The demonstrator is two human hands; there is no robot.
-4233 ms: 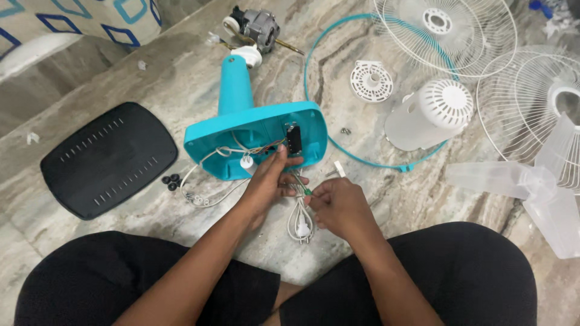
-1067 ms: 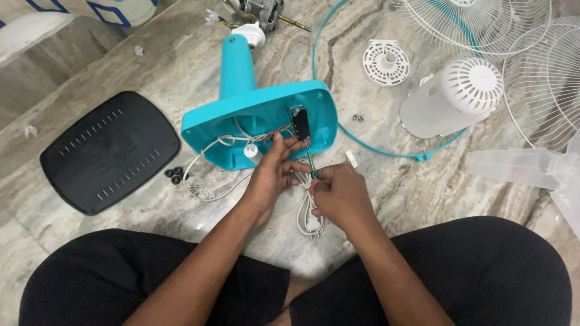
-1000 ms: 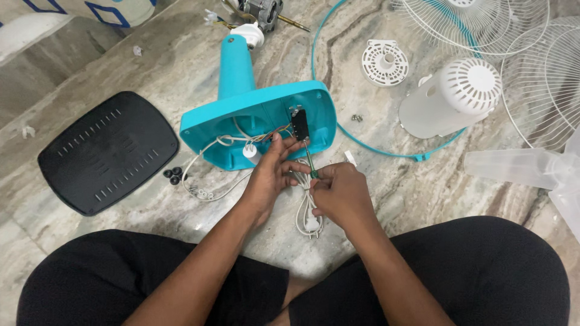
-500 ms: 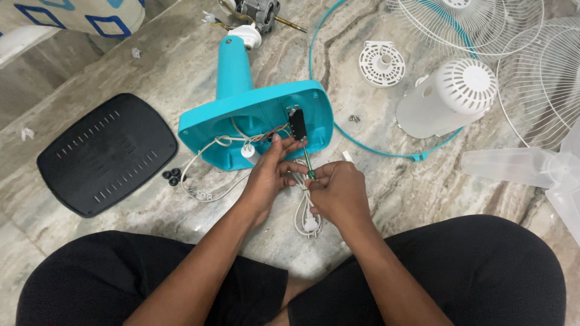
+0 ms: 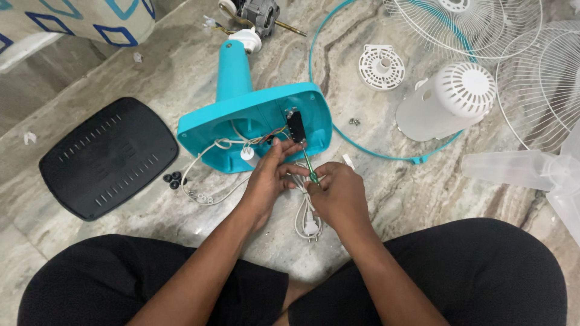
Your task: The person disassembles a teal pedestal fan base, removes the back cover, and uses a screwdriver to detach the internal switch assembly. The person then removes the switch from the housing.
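Seen from above: turquoise fan base (image 5: 254,115) lying upturned on marble floor (image 5: 90,253), black switch block (image 5: 295,125) inside. Right hand (image 5: 338,196) gripping green screwdriver (image 5: 309,168), tip at the block. Left hand (image 5: 269,181) touching the wires. White power cord (image 5: 305,220) under both hands. Black bottom cover (image 5: 109,157) at left.

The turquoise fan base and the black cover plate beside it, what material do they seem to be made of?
The turquoise fan base looks like moulded plastic: smooth, slightly glossy, hollow underneath. The black cover plate is probably plastic too, matt, with moulded vent slots.
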